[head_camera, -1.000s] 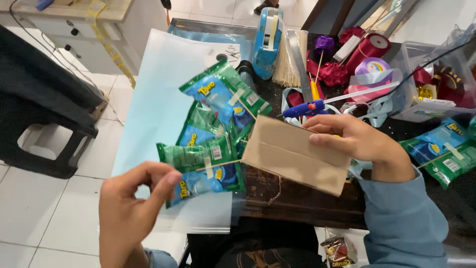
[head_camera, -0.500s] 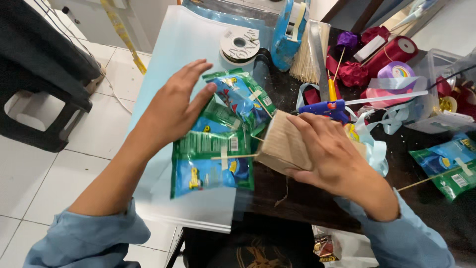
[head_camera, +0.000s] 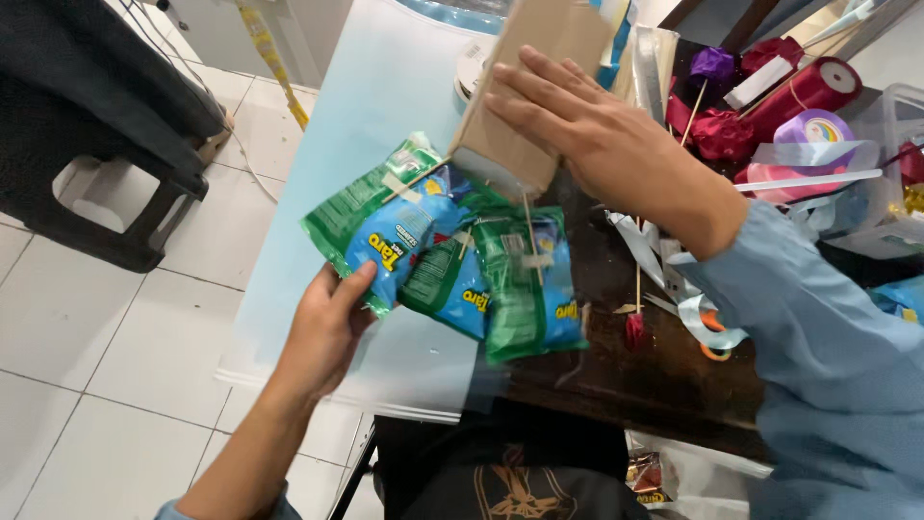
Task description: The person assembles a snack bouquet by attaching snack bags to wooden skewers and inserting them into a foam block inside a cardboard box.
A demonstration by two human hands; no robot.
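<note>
My left hand (head_camera: 322, 332) grips a fan of green and blue snack packets (head_camera: 452, 265) from below, thumb on the leftmost packet. The packets are taped to thin wooden skewers (head_camera: 527, 226) that run up into a brown cardboard piece (head_camera: 525, 91). My right hand (head_camera: 597, 135) lies flat on that cardboard, fingers spread, pressing it from the right. The bundle is lifted above a pale blue sheet (head_camera: 356, 125) that lies over the dark wooden table (head_camera: 664, 376).
Ribbon rolls in red (head_camera: 808, 91) and purple (head_camera: 816, 127), a purple foil flower (head_camera: 712, 65), loose pale ribbon (head_camera: 698, 323) and a clear plastic bin (head_camera: 890, 193) crowd the table's right side. A black stool (head_camera: 106, 164) stands on the white tiled floor at left.
The bundle has been lifted and turned, so the cardboard now stands up at the top. My left hand moved from over the packets to gripping them from below.
</note>
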